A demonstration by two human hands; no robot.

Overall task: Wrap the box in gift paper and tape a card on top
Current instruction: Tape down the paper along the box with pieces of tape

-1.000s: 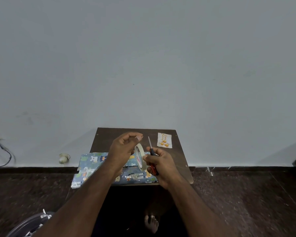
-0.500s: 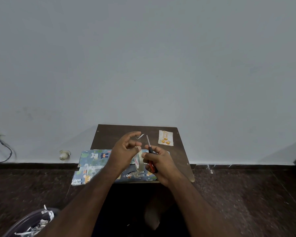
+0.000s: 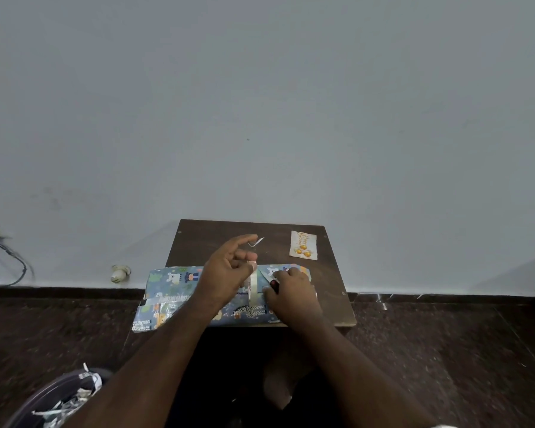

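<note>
The wrapped box (image 3: 179, 291) lay along the counter's (image 3: 331, 282) near edge. Over it the left hand (image 3: 229, 273) pinched a tape roll (image 3: 253, 285), while the right hand (image 3: 291, 293) gripped scissors (image 3: 271, 281). The card (image 3: 304, 244) sat apart at the far right corner.

table (image 3: 217, 239) matt dark wood | gift paper (image 3: 173, 278) glossy print | card (image 3: 304, 245) paper

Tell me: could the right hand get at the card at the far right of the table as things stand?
Probably yes. The card lies flat and bare just beyond the right hand, nothing between them. But that hand grips the scissors, so it would likely need to set them down first.
</note>
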